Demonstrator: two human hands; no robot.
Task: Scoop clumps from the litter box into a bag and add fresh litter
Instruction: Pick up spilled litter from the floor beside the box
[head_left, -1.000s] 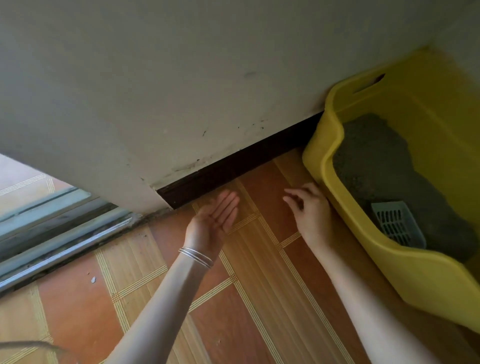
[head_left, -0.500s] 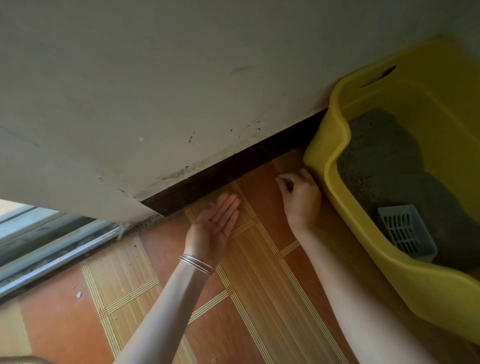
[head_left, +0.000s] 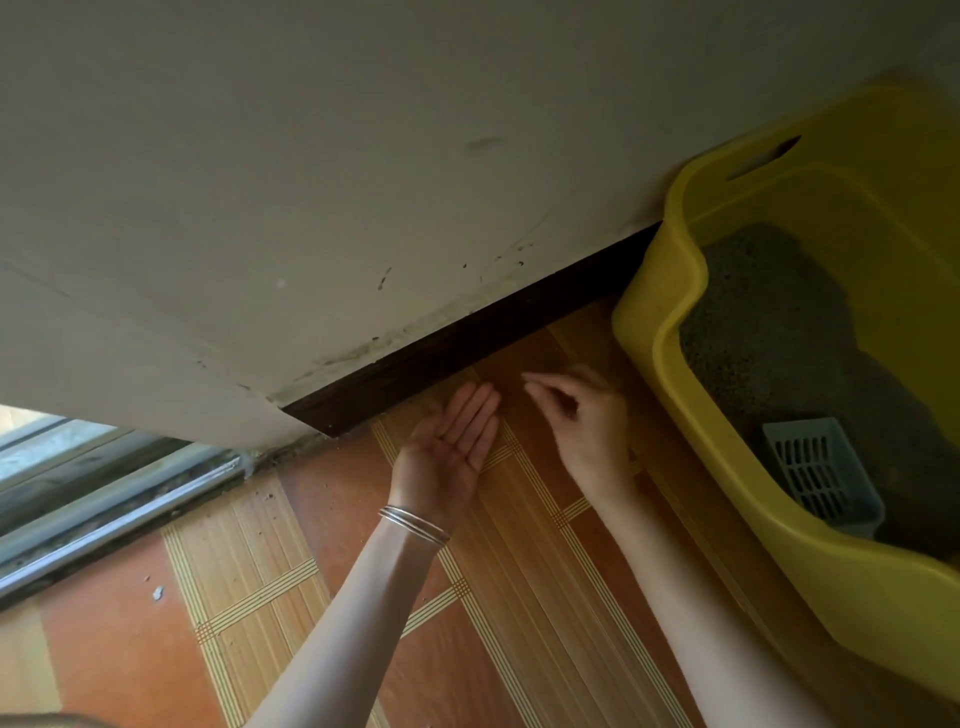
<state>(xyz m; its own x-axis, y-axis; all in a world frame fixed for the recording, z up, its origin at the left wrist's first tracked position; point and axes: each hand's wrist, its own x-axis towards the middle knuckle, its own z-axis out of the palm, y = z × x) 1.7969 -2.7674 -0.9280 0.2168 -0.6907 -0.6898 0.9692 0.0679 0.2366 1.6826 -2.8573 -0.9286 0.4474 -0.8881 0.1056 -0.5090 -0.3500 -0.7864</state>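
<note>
The yellow litter box (head_left: 883, 618) is set on the floor (head_left: 249, 597) at its far right edge, against the wall (head_left: 311, 156). Grey litter (head_left: 753, 322) is held in it, and a pale slotted scoop (head_left: 821, 473) is laid at its near end. The left hand (head_left: 457, 441) is held palm up, fingers straight and together, near the dark skirting (head_left: 467, 343). The right hand (head_left: 587, 421) is blurred, its fingers curled toward the floor; whether anything is pinched cannot be told.
</note>
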